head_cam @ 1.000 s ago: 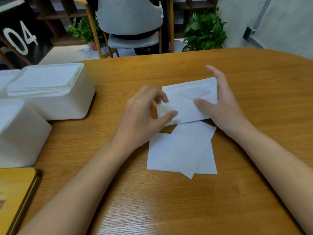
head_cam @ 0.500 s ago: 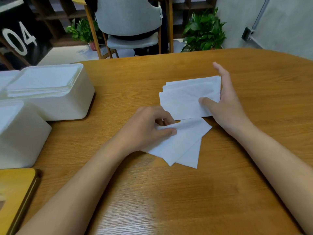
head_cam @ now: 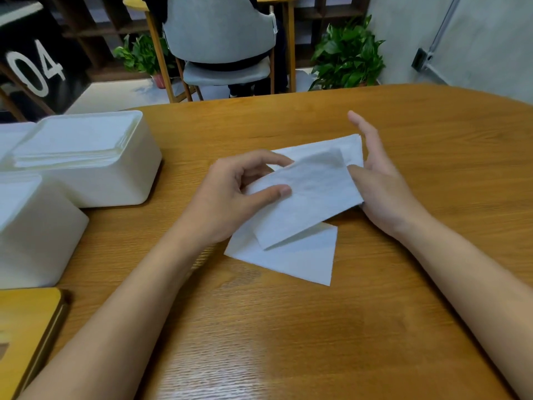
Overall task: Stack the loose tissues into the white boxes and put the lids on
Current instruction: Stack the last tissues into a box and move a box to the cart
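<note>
Currently left grip [head_cam: 230, 194] pinches one tissue [head_cam: 308, 203] by its left edge, tilted over the pile [head_cam: 352, 148] on the counter [head_cam: 288, 342]; right grip [head_cam: 377, 183] released, fingers straight beside the pile. Best to square edges against that palm before letting go; boxes [head_cam: 95, 180] stand left.

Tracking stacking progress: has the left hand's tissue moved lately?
Yes: the tissue, pinched by the left hand, moved toward the table's far edge, over the stack.

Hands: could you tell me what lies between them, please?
In the head view, a tissue pinched by the left hand reaches across to the right hand.
</note>
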